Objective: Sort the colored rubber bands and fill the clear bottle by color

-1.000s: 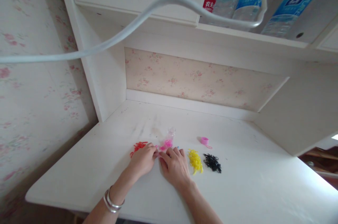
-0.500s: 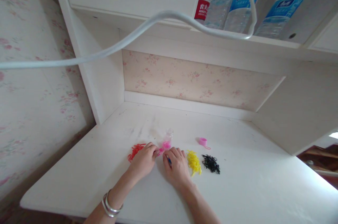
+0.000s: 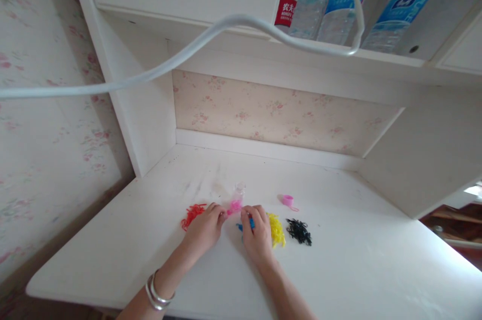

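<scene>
My left hand point(image 3: 205, 227) rests on the desk with thumb and fingertips pinched together, just left of some pink bands point(image 3: 234, 207). What lies in the pinch, if anything, is too small to make out. Behind the pink bands is a small clear plastic container point(image 3: 239, 191), with pink pieces at its near end. My right hand point(image 3: 259, 234) has its fingers curled down over blue bands point(image 3: 240, 227), partly covering them. Its fingertips come close to the pink bands, and their contents are hidden. A red pile of bands point(image 3: 191, 214) sits beside my left hand, a yellow pile point(image 3: 277, 232) beside my right.
Farther right are a pile of black bands point(image 3: 299, 232) and a pink ring-shaped piece point(image 3: 287, 200) with a thin loop. A white cable point(image 3: 150, 75) crosses in front of the cabinet. Plastic bottles point(image 3: 344, 6) stand on the shelf above the white desk point(image 3: 339, 280).
My right hand has shifted slightly right, toward the yellow bands, and more of the blue bands shows. My left hand stays almost where it was.
</scene>
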### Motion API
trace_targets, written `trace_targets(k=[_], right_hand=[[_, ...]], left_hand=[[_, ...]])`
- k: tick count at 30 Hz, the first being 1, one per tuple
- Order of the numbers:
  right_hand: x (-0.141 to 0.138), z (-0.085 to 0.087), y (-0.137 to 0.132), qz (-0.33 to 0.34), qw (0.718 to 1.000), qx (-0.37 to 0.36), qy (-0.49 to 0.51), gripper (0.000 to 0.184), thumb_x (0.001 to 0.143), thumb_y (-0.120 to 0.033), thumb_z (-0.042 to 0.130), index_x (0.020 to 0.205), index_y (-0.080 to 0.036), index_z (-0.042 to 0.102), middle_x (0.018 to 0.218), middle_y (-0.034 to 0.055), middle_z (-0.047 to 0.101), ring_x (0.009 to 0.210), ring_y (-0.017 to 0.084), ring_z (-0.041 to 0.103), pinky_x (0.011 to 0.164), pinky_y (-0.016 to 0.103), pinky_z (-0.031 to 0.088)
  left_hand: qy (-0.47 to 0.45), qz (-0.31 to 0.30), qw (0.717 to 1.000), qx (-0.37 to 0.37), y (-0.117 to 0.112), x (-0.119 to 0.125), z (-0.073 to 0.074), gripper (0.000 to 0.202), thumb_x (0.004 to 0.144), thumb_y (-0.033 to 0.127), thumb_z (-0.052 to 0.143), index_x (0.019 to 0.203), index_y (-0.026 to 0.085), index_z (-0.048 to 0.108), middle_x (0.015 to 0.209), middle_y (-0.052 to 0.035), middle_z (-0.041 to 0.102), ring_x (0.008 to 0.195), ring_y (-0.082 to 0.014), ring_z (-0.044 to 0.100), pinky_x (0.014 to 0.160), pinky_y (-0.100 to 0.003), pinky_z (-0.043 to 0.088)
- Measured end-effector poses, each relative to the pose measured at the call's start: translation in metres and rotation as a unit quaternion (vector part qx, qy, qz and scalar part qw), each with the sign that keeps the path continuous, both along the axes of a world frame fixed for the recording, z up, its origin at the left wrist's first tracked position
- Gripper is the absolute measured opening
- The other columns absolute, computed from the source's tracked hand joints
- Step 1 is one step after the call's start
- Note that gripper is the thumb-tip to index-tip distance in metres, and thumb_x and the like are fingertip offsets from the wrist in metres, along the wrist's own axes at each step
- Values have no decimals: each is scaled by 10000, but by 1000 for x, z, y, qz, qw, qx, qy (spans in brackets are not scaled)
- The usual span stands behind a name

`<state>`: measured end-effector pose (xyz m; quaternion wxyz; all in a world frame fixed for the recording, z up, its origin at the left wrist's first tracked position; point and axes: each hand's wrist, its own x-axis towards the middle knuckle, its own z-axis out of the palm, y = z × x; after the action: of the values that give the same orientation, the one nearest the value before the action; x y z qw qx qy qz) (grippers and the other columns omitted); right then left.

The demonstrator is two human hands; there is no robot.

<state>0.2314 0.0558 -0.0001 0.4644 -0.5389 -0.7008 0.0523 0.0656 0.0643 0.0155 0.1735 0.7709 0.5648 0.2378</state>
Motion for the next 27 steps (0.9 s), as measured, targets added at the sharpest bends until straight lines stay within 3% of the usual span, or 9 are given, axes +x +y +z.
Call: trace_targets(k=[4,9,16,27], right_hand=[[4,7,6,-25,994,-5,108,240,912,-367,430,896,-216,616,836,28,571,761,146,528,706,275,404],[6,28,20,-33,985,18,170,244,889,-384,464,915,-207,630,840,32,559,718,135,514,632,254,418],[7,51,41,-29,994,58,85,254,900,-371,450,933,-207,640,847,38,563,744,140,516,628,262,411],[11,58,49,-13,995,84,-60,251,916,-331,439,955,-215,659,866,43,600,812,147,558,752,301,374]], left_hand=[[113,35,993,-28,-4,0,-1,205,903,291,409,991,210,576,1060,-63,563,812,-170,623,653,-268,437],[133,30,990,-29,-2,1,-1,223,909,255,378,952,204,590,1021,-60,571,804,-173,624,618,-265,428],[136,10,991,-15,-2,1,-1,260,914,198,339,901,188,599,974,-60,589,780,-174,618,619,-275,426],[122,22,992,-17,-4,4,-1,274,919,271,351,928,188,612,1018,-76,578,829,-189,612,687,-304,453]])
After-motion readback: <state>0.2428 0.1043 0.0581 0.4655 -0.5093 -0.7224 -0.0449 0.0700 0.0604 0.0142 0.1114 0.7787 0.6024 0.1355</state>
